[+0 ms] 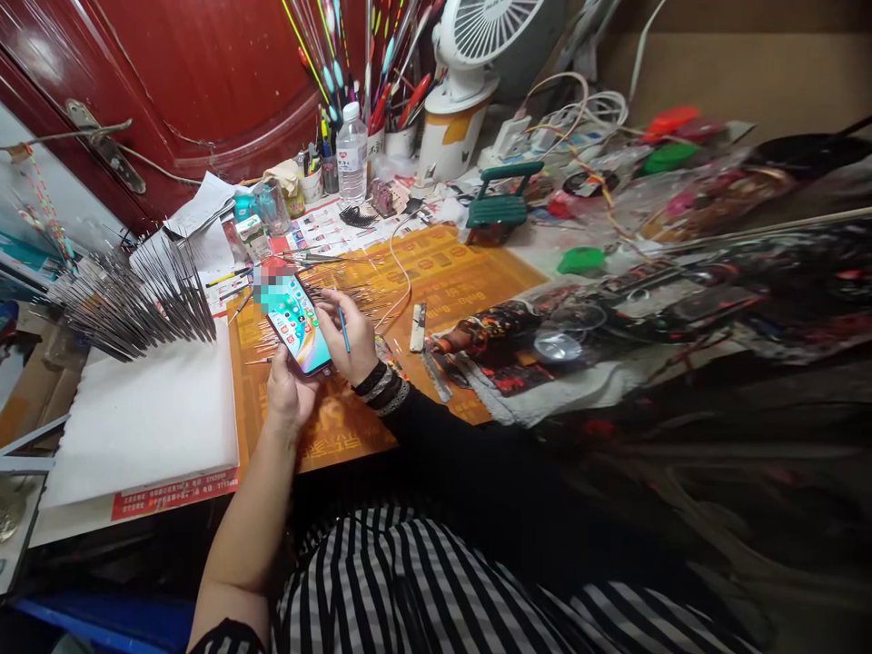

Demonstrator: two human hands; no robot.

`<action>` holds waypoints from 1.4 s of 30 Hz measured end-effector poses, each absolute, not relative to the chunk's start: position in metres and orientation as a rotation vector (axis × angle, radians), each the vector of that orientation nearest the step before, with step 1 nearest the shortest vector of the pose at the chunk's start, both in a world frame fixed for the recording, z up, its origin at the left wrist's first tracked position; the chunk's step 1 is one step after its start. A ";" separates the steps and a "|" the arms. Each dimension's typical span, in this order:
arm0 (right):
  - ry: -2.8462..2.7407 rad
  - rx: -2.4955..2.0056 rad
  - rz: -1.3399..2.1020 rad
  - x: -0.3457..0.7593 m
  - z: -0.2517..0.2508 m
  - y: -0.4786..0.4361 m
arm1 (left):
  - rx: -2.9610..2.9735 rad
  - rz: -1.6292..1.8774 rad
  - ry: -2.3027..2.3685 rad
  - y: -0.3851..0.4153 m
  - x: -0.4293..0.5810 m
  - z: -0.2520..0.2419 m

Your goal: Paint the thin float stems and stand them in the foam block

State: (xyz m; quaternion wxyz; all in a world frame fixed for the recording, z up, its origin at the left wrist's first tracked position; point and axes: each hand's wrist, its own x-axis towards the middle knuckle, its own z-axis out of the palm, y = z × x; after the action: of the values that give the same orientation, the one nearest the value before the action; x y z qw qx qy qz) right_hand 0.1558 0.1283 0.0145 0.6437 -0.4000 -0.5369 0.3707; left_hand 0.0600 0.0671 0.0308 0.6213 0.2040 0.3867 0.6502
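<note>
Phone (298,327) sits in the left hand (292,389) (half closed around it).

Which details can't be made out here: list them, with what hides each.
Head view, left hand: some fingers hidden behind the phone.
Head view, phone's upper end: partly covered by pixelation.
Head view, phone's screen text: too small to read.
Head view, fan: cut off by the top edge.
Head view, clutter at far right: blurred.

Door (211,118): glossy — pale glare streaks.
Phone (300,327): bright screen, pixelated patch at top.
Table (442,268): lit — dark beneath, right side smeared.
</note>
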 end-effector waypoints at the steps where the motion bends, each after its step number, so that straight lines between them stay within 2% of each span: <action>1: -1.223 -0.908 0.846 0.155 0.013 0.129 | 0.468 1.498 0.886 0.067 0.060 0.030; 11: -1.239 -0.925 0.783 0.160 0.014 0.126 | 0.477 1.480 0.900 0.065 0.062 0.031; 22: -1.437 -0.926 0.260 0.178 0.026 0.101 | 0.381 1.518 0.914 0.062 0.066 0.039; 32: -1.710 -0.806 0.158 0.176 0.029 0.108 | 0.381 1.495 0.903 0.060 0.068 0.037; 42: -1.756 -0.819 0.129 0.175 0.028 0.107 | 0.386 1.514 0.874 0.058 0.069 0.037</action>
State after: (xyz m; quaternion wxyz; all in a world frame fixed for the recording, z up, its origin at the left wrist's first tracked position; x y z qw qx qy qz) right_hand 0.1754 0.1074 0.0280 0.5644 -0.3480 -0.7466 0.0547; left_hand 0.0694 0.0584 0.0370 0.6256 0.1682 0.3810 0.6597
